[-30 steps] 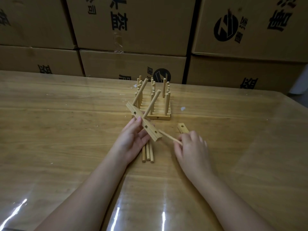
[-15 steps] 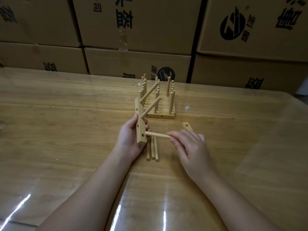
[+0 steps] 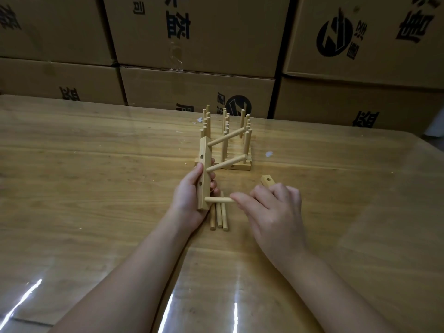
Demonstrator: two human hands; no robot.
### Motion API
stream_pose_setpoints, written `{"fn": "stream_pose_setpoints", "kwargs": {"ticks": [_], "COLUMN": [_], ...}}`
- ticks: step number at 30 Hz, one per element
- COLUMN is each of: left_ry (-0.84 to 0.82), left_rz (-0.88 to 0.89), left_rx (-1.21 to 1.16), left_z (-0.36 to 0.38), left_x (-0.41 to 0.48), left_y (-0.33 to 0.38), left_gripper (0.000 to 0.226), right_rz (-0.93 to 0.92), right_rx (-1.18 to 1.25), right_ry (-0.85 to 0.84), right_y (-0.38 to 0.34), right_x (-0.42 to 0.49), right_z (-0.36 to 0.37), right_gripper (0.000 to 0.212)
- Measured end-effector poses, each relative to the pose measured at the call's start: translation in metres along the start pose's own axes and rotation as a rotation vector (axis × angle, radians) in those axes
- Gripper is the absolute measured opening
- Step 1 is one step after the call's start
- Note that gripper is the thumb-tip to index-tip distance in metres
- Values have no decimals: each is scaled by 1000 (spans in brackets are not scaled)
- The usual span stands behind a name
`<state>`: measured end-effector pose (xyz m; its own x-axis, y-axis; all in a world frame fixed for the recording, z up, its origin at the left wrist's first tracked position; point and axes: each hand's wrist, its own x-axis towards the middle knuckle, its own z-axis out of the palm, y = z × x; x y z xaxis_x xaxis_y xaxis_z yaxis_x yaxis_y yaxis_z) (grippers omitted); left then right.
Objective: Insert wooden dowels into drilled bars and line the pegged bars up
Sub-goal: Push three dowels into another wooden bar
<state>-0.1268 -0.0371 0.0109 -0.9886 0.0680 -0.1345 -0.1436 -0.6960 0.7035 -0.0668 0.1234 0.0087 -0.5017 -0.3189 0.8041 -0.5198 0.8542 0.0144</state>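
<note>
While left hand (image 3: pixel 189 200) grips drilled bar (image 3: pixel 206 150), right hand (image 3: pixel 274 212) pinches dowel (image 3: pixel 218 200) at bar's lowest hole.

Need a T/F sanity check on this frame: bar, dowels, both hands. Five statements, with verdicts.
1. The left hand grips the drilled bar upright. True.
2. That bar has no dowels in it. False: two inserted dowels stick out of its side.
3. The right hand pinches a dowel whose tip meets the bar's lower end. True.
4. Six loose dowels lie on the table. False: three loose dowels lie between the hands.
5. The pegged bars stand on the table beyond both hands. True.
</note>
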Motion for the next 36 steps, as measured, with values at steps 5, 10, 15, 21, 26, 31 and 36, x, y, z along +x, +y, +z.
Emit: {"fn": "stream_pose_setpoints", "kwargs": {"ticks": [5,10,15,21,26,31,36], "left_ry": [-11,-42,-39,-22,-3,-6,-9], "left_rz": [42,75,87,109,125,156,157], "left_rx": [24,78,100,110,121,158,186], "left_z": [1,0,0,-1,-1,0,0], "left_x": [1,0,-1,-2,-1,-2,-2], "left_y": [-3,-5,-5,-5,-6,-8,-9], "left_gripper": [26,26,25,26,26,26,27], "right_rz": [-11,16,88,146,135,112,101], "right_rx": [-32,-7,71,97,65,33,18], "right_ry": [-15,-24,-60,-57,-48,-60,-72], "right_y": [-3,-5,-6,-10,-12,-14,-14], "right_x": [1,1,1,1,1,2,3], "right_z": [-2,-3,-2,2,2,1,0], "right_gripper": [29,21,21,21,19,22,22]}}
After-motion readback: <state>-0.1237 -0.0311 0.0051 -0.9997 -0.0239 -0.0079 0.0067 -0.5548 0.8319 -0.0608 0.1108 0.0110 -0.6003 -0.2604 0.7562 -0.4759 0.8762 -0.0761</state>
